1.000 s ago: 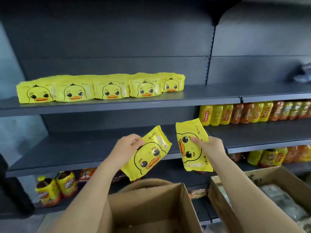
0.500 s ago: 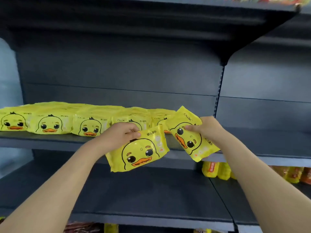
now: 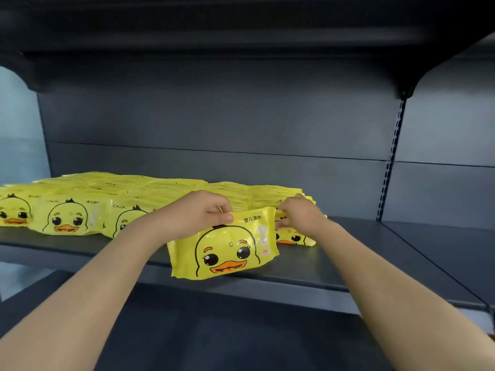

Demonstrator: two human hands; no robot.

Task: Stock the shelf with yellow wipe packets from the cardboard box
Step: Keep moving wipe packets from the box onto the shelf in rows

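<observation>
My left hand (image 3: 199, 214) pinches the top edge of a yellow duck-face wipe packet (image 3: 223, 249), which hangs upright over the front edge of the dark shelf (image 3: 375, 253). My right hand (image 3: 300, 214) grips a second yellow packet (image 3: 293, 238) at the right end of the stocked row, low on the shelf board. A row of yellow wipe packets (image 3: 67, 216) fills the shelf's left part, several deep. The cardboard box is out of view.
The shelf board to the right of the packets is bare up to the upright post (image 3: 388, 167). A lower dark shelf (image 3: 214, 322) runs below. The shelf above (image 3: 241, 30) overhangs the space.
Both hands rose and moved forward to the shelf. The right-hand packet went from tilted in the air down to the end of the row; the left-hand packet turned upright at the shelf's front edge.
</observation>
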